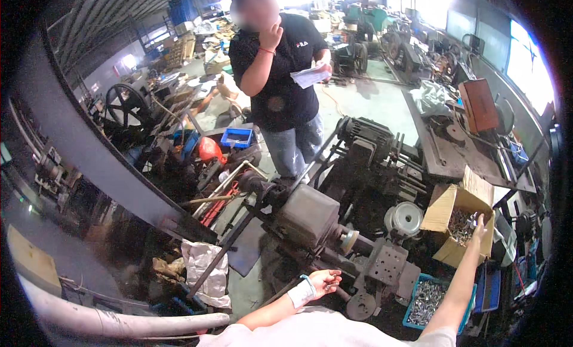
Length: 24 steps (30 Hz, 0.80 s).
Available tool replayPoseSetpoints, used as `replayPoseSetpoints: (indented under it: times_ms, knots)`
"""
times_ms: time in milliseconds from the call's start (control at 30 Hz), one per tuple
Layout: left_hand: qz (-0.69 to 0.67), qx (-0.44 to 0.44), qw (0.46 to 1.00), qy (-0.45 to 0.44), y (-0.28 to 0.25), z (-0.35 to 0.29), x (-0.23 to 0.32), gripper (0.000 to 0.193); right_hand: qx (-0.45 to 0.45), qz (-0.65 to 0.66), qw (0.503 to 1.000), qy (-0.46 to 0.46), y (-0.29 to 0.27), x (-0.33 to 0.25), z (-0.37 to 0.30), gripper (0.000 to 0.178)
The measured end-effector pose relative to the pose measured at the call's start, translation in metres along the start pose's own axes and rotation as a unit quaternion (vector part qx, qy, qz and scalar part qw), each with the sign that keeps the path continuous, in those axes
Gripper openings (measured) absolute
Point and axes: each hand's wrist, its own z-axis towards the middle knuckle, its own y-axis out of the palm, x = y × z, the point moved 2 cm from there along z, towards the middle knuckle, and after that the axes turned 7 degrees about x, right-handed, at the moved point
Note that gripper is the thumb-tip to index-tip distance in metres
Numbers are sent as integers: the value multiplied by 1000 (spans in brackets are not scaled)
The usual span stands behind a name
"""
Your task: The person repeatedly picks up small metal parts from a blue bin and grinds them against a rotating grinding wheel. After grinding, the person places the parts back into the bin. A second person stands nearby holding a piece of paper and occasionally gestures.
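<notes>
My left hand (325,282), a light band around its wrist, is held just in front of the machine's metal block (385,264). Its fingers are curled closed; what they hold, if anything, is too small to make out. Stretched out to the right, my right hand (479,229) reaches over the side of an open cardboard box (440,211), its fingers extended. Many small metal parts (461,226) lie in the box beside that hand. Below my right forearm, a blue-green crate (412,320) holds a heap of shiny metal pieces (428,299).
A person in a black shirt (280,78) stands beyond the machine (310,216), holding papers (310,76). A round metal wheel (406,219) sits left of the box. At my lower left are a thick pale pipe (119,324) and a white sack (206,272).
</notes>
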Motion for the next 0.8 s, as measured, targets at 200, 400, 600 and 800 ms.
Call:
replayPoseSetpoints:
  times_ms: [200, 400, 600, 800]
  knots:
    - [50, -12, 999, 19, 14, -9, 0, 25, -226, -67, 971, 34, 18, 57, -126, 14]
    - [106, -57, 993, 9, 41, -14, -4, 41, -528, -269, 803, 60, 9, 61, -359, 15]
    - [149, -63, 986, 40, 48, -15, -3, 41, -534, -187, 812, 144, 4, 81, -415, 12]
    - [329, -22, 928, 173, 37, 0, 1, 33, -496, -206, 843, -15, 7, 95, -406, 10]
